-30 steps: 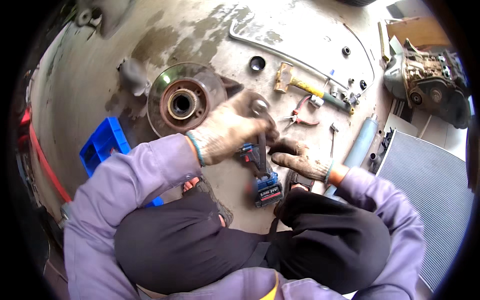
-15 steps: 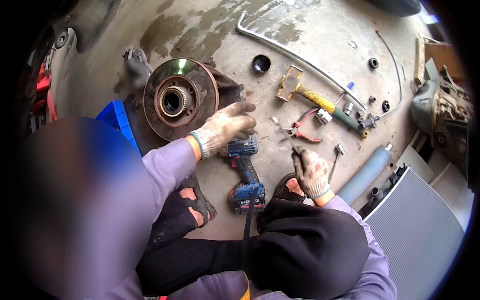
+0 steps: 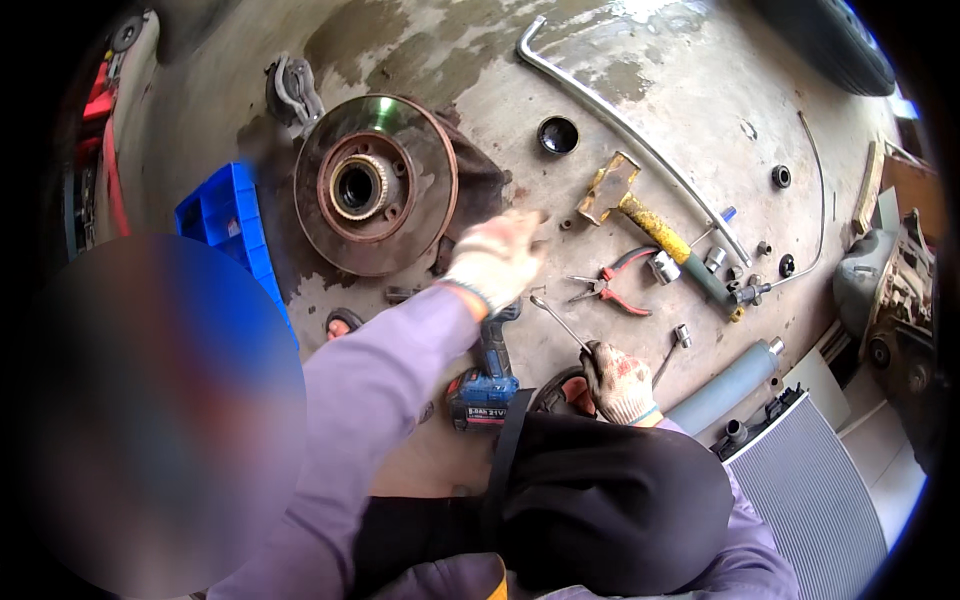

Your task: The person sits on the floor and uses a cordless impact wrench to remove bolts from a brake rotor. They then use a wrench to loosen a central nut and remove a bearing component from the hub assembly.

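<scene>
1. Concrete floor [image 3: 420, 470]: grey, stained with dark oily patches, parts and tools strewn across it. Workshop setting; a tyre [image 3: 835, 45] shows at the upper right edge.
2. Radiator [image 3: 815, 500], lower right: finely ribbed metal face, black plastic end tank.
3. Brake disc with hub [image 3: 375, 185]: round, rusty brown, bright worn ring near the rim, lying flat on the floor.
4. Blue plastic crate [image 3: 225, 225] left of the disc, partly hidden.
5. Long bent steel bar [image 3: 640, 140], pale, running diagonally upper centre to right.
6. Grey cylinder, shock-absorber shape [image 3: 725, 385], lying beside the radiator.
7. Hammer [image 3: 650, 225]: yellow handle, rusty head.
8. Cordless drill [image 3: 487, 375], blue and black, lying on the floor under the left forearm.
9. Left hand [image 3: 492, 258]: knit work glove, fingers spread and loose, gripping nothing, hovering just right of the disc and above the drill.
10. Right hand [image 3: 618, 380]: gloved, curled closed on the end of a thin wrench [image 3: 560, 322].
11. Red-handled pliers [image 3: 605, 288] near the wrench tip.
12. Small sockets [image 3: 665, 267] scattered beside the hammer handle.
</scene>
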### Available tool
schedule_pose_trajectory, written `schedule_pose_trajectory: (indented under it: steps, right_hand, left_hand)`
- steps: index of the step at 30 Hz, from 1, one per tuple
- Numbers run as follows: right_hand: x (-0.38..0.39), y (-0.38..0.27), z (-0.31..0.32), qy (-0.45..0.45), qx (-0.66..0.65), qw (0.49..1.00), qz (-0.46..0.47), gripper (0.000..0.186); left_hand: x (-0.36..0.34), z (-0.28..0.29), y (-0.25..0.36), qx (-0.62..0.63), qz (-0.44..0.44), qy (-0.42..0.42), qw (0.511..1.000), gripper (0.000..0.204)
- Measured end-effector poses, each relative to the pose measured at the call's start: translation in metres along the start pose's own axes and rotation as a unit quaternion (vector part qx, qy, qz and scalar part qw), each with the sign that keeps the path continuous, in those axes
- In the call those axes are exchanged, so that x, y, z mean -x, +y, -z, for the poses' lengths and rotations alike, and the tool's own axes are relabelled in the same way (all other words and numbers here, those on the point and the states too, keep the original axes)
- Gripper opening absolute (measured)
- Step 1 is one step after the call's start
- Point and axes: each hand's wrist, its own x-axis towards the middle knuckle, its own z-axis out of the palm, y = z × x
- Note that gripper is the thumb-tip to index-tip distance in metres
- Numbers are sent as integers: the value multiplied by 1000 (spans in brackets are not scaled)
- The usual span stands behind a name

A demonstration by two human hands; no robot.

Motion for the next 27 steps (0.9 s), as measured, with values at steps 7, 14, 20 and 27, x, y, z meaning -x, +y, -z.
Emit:
schedule_pose_trajectory:
  steps: [7,14,20,27]
  right_hand:
    - [13,11,19,-112,65,988,-86,52]
    - [-17,-13,26,131,-42,990,17,41]
    - [-71,-87,48,51,-190,974,109,26]
    - [-101,-120,65,-49,-251,966,45,19]
  left_hand:
    - [-53,-64,13,-40,24,55,997,26]
    - [80,41,-29,-191,-137,-71,969,30]
    - [269,155,-212,-82,447,-74,888,41]
    - [290,152,-343,50,561,164,810,36]
